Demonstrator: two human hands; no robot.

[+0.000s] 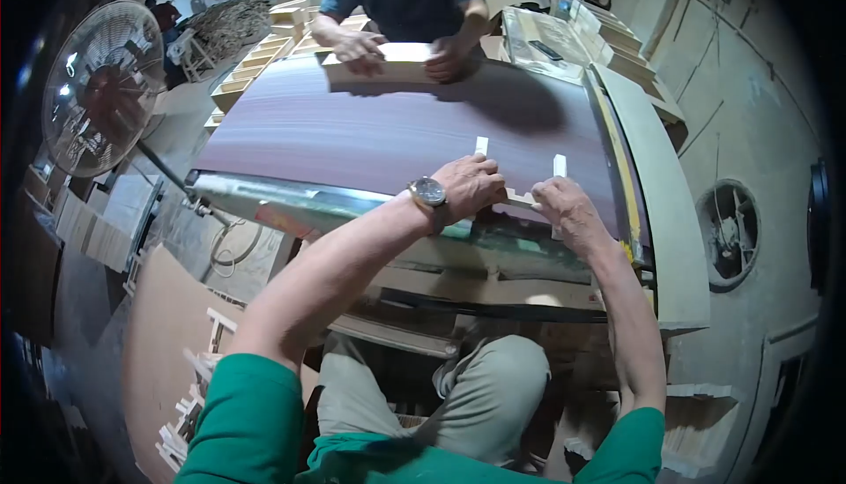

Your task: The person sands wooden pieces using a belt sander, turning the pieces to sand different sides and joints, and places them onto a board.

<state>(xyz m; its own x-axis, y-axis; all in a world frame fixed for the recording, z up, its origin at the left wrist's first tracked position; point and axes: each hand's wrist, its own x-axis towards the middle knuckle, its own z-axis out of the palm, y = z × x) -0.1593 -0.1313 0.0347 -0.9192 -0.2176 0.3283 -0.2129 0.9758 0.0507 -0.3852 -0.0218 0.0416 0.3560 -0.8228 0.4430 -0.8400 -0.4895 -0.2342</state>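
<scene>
In the head view, a small pale wooden frame [522, 198] lies at the near edge of a wide purple-grey sanding belt [352, 127]. Two light ends of it stick out beyond my fingers, and a crossbar shows between my hands. My left hand [469, 186], with a watch at the wrist, is closed on the frame's left side. On its right side, my right hand [567, 209] grips with thumb and fingers. Both hands hide much of the piece, so its full shape cannot be seen.
Across the belt, a masked person presses a wooden box [401, 74] with both hands. A large fan [104, 89] stands left. Wooden boxes [256, 65] are stacked behind. A pale board [656, 193] borders the belt's right side. Small wooden frames [187, 409] lie at lower left.
</scene>
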